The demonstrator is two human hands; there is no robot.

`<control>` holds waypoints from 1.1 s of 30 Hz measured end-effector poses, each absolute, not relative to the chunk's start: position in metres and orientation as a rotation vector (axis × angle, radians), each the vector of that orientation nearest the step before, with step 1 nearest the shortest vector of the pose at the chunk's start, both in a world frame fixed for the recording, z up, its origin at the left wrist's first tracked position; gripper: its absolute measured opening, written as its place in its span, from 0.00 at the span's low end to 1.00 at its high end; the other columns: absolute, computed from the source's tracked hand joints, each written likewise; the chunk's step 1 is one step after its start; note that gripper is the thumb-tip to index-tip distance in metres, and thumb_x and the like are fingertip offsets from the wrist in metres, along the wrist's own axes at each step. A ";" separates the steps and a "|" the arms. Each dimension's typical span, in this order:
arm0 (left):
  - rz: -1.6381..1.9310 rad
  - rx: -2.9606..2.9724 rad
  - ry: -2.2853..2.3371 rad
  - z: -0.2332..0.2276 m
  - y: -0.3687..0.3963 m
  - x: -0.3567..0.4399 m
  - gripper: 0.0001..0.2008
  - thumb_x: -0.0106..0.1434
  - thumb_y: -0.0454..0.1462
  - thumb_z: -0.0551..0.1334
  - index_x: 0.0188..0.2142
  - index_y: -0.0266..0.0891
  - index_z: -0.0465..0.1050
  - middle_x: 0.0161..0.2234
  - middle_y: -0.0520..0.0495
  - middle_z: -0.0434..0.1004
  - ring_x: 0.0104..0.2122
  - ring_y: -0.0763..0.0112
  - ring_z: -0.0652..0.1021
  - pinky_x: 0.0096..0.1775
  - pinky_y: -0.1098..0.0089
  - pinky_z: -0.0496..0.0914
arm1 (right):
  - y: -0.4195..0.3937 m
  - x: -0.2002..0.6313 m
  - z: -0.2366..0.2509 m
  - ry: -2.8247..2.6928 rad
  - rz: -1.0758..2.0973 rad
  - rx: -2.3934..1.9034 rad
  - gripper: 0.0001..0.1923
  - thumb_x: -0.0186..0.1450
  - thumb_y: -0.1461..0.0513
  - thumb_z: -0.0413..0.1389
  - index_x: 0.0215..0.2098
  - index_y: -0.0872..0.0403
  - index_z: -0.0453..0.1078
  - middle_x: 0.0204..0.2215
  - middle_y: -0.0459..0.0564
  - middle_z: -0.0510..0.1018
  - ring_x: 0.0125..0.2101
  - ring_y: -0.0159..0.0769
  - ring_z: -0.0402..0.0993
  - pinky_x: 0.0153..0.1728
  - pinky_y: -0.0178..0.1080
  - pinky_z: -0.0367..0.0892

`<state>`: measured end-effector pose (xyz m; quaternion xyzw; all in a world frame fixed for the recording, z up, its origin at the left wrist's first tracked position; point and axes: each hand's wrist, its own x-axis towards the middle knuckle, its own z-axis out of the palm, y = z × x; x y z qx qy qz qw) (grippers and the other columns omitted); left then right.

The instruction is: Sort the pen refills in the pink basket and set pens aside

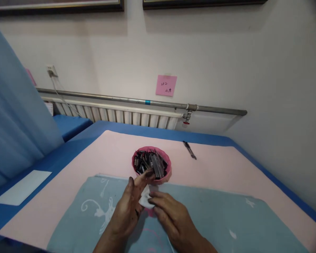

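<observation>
My left hand [129, 203] is held up with its palm turned toward the right and its fingers stretched out. Dark smudges, like ink, mark its fingertips and palm. A crumpled white tissue [145, 198] is pinched in the fingers of my right hand [172, 216] and lies against the left palm. The right fingertips are smudged dark too. Just beyond both hands stands a pink basket [169, 172], filled with many black and clear pens [156, 164]. The left fingertips overlap its near rim in the view; whether they touch it I cannot tell.
Farther right lies a pen [190, 150] on the pink sheet [213, 168]. A blue-green patterned cloth [213, 218] covers the near part. White paper [23, 187] lies at left, beside a blue curtain [21, 105]. A radiator [137, 117] and pipe run along the back wall.
</observation>
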<state>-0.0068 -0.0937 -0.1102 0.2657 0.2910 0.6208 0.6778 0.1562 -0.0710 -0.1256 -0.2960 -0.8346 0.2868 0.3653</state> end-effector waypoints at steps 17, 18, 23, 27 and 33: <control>1.400 1.318 0.895 -0.112 -0.111 0.003 0.28 0.56 0.51 0.60 0.54 0.44 0.69 0.61 0.42 0.59 0.59 0.49 0.61 0.58 0.57 0.54 | -0.082 0.132 -0.137 -1.875 1.140 -0.979 0.12 0.66 0.57 0.45 0.32 0.53 0.67 0.26 0.46 0.75 0.27 0.32 0.69 0.29 0.33 0.63; 1.419 1.341 0.909 -0.113 -0.112 0.003 0.28 0.56 0.51 0.60 0.54 0.44 0.68 0.61 0.42 0.59 0.59 0.49 0.61 0.58 0.57 0.54 | -0.080 0.130 -0.137 -1.819 1.198 -0.982 0.12 0.66 0.57 0.46 0.32 0.53 0.67 0.27 0.46 0.75 0.27 0.32 0.69 0.30 0.33 0.64; 1.501 1.332 0.952 -0.117 -0.114 0.005 0.30 0.54 0.51 0.61 0.55 0.43 0.68 0.61 0.41 0.58 0.60 0.48 0.58 0.59 0.54 0.51 | -0.072 0.113 -0.138 -1.459 1.564 -0.928 0.08 0.63 0.59 0.49 0.32 0.53 0.68 0.28 0.45 0.75 0.29 0.32 0.70 0.35 0.35 0.65; 1.526 1.171 0.927 -0.118 -0.115 0.006 0.33 0.46 0.54 0.66 0.50 0.42 0.73 0.58 0.38 0.63 0.60 0.44 0.58 0.57 0.53 0.56 | -0.071 0.105 -0.143 -0.980 1.926 -1.029 0.06 0.60 0.59 0.51 0.28 0.52 0.64 0.17 0.39 0.68 0.15 0.27 0.61 0.16 0.29 0.55; 1.648 0.775 0.705 -0.113 -0.116 -0.010 0.34 0.53 0.63 0.50 0.52 0.51 0.68 0.60 0.47 0.61 0.58 0.44 0.61 0.36 0.59 0.75 | -0.066 0.120 -0.143 -0.778 1.841 -1.052 0.11 0.60 0.53 0.53 0.28 0.52 0.61 0.16 0.39 0.64 0.13 0.26 0.58 0.13 0.28 0.53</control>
